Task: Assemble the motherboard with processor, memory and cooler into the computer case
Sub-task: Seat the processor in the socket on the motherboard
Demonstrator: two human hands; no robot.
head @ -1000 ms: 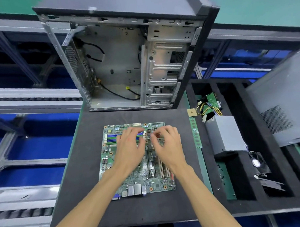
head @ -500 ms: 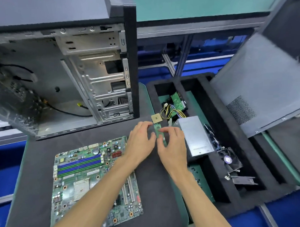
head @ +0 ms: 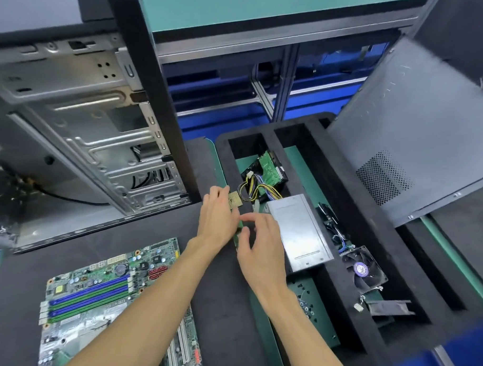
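Observation:
The green motherboard [head: 107, 297] lies flat on the dark mat at lower left, with blue and green memory slots. Behind it stands the open computer case [head: 82, 133]. At the mat's right edge my left hand [head: 218, 219] pinches the small gold processor [head: 233, 201], which is tilted up at its fingertips. Just beside it my right hand [head: 260, 245] curls thumb and fingers round a green memory stick [head: 237, 236], mostly hidden between the hands. The black cooler fan [head: 364, 269] sits in the foam tray.
A black foam tray [head: 344, 193] on the right holds a silver power supply [head: 299, 232], a drive with yellow cables [head: 270, 171] and loose screws [head: 307, 306]. The grey case side panel [head: 411, 135] leans at the far right.
Both hands left the motherboard and moved right to the mat's edge. The view swung right. The processor, flat half a second ago, is now tilted up at my left fingers.

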